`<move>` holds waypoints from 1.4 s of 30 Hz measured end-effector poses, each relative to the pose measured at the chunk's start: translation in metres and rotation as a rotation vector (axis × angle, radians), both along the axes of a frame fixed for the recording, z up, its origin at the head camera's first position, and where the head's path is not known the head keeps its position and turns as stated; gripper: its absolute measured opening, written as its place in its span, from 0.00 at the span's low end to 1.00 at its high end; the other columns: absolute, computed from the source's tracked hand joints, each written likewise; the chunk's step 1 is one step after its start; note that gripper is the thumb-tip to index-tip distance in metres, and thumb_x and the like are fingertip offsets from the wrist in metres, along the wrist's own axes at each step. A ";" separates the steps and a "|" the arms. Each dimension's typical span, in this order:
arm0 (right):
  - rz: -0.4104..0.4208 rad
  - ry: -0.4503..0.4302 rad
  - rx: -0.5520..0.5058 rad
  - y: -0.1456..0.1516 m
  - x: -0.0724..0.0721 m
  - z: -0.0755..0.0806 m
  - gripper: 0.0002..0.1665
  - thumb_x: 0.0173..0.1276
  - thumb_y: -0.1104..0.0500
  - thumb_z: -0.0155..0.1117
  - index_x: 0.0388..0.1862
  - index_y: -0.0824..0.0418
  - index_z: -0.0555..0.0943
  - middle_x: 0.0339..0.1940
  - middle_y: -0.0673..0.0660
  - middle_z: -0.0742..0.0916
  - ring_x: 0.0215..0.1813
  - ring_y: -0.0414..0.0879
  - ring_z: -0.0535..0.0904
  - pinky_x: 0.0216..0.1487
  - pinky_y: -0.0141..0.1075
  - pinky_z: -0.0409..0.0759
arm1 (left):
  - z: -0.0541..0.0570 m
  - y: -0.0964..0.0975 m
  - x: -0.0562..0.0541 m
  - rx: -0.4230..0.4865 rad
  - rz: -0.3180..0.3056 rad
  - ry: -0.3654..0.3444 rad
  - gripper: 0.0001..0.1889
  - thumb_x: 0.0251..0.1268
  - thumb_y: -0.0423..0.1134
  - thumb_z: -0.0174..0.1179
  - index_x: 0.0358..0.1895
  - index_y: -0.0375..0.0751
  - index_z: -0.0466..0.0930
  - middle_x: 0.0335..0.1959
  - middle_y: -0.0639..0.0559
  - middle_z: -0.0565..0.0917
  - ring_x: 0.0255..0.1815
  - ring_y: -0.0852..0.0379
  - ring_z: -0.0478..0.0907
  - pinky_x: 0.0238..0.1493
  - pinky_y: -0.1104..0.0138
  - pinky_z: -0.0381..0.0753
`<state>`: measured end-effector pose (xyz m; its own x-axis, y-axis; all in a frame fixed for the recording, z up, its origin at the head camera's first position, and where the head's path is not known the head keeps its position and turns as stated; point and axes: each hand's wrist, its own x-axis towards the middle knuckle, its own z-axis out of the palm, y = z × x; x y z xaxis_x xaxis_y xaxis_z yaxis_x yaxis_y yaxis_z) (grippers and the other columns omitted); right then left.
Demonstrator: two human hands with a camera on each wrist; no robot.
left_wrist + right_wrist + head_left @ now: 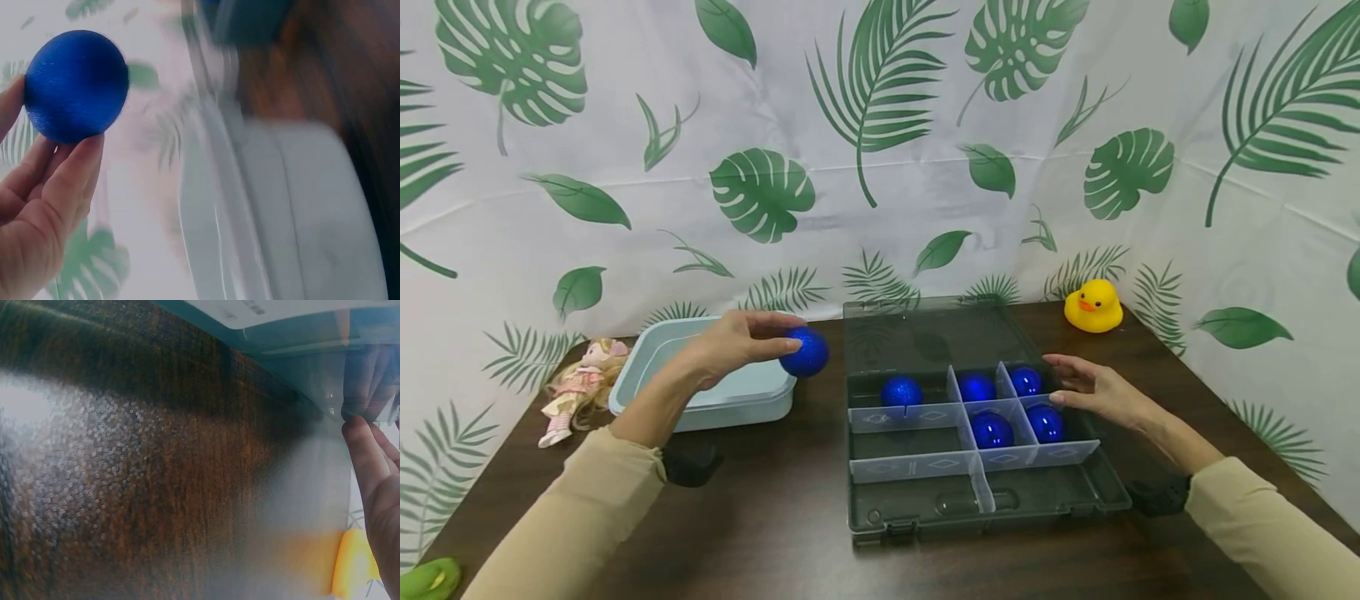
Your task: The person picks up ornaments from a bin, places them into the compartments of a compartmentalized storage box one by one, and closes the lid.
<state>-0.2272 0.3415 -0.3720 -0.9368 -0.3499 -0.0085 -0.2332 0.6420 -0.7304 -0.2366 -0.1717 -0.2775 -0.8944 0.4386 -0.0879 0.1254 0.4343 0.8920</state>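
Note:
My left hand [733,346] pinches a blue glittery ball [805,352] between thumb and fingers, raised beside the right end of a pale blue box. In the left wrist view the ball [77,87] sits at the fingertips. A dark see-through divided case [917,525] lies with its lid folded back. Inside, one glittery blue ball [901,392] is in the back left compartment, and several shiny blue balls [992,430] fill small compartments at right. My right hand [1101,392] touches the case's right edge with fairly straight fingers; in the right wrist view a fingertip [355,425] meets its side.
The pale blue lidded box [737,408] stands at left, with a doll [583,379] beside it. A yellow rubber duck [1093,307] sits at the back right. A green object [430,577] shows at the lower left. A leaf-patterned cloth [760,192] hangs behind the brown table [760,517].

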 end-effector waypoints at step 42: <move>-0.019 -0.033 0.001 0.001 -0.004 -0.002 0.40 0.66 0.55 0.63 0.71 0.66 0.58 0.68 0.72 0.65 0.66 0.69 0.62 0.62 0.56 0.62 | -0.069 0.092 0.007 0.043 -0.548 0.128 0.23 0.56 0.33 0.66 0.57 0.34 0.77 0.58 0.42 0.78 0.63 0.48 0.72 0.59 0.63 0.73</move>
